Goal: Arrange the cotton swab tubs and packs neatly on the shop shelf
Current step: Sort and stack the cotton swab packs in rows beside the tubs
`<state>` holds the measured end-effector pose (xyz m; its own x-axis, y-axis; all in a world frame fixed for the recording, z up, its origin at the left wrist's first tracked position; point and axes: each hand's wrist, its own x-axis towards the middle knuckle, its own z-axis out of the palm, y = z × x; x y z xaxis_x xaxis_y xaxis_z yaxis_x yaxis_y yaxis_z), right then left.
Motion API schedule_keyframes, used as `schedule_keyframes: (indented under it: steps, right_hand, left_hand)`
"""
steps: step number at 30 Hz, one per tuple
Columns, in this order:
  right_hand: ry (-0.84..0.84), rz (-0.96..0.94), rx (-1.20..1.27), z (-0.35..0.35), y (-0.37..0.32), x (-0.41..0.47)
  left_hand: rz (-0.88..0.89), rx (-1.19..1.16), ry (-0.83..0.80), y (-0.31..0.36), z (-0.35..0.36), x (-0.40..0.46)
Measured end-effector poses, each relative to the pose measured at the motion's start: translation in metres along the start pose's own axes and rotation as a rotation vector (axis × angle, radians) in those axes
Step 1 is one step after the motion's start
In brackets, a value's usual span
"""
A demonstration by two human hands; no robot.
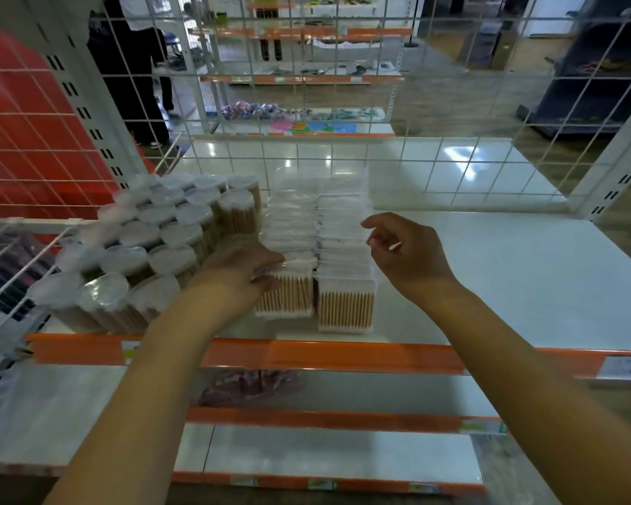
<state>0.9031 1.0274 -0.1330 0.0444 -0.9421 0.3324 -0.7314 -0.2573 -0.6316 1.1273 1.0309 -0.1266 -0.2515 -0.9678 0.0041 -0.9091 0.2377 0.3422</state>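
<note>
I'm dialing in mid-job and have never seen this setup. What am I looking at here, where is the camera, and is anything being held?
There is no machine: a person works with bare hands, filmed by one wide-angle camera on their head, looking forward and down. On the white shelf stand round cotton swab tubs at the left and two rows of rectangular swab packs beside them. The left hand rests against the front pack of the left row, thumb on its top. The right hand hovers above the right row, fingers loosely curled; it seems to hold nothing, though blur makes that uncertain. A wire grid backs the shelf.
</note>
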Motion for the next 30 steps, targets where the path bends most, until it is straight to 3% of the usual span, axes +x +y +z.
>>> schedule_keyframes:
  steps: [11,19,27,30]
  right_hand:
    - [0.008,0.032,-0.010,0.003,0.008,-0.004]
    - [0.005,0.025,-0.017,0.004,0.013,-0.005]
    - [0.022,-0.015,0.027,0.007,0.024,-0.022]
    - [-0.136,-0.010,0.069,0.014,0.030,-0.034]
  left_hand:
    - [0.067,0.113,0.167,0.002,0.027,-0.002]
    - [0.078,0.202,0.113,0.003,0.031,0.001]
    - [-0.017,-0.079,0.125,-0.006,0.039,-0.009]
    - [-0.026,-0.144,0.103,-0.009,0.043,-0.014]
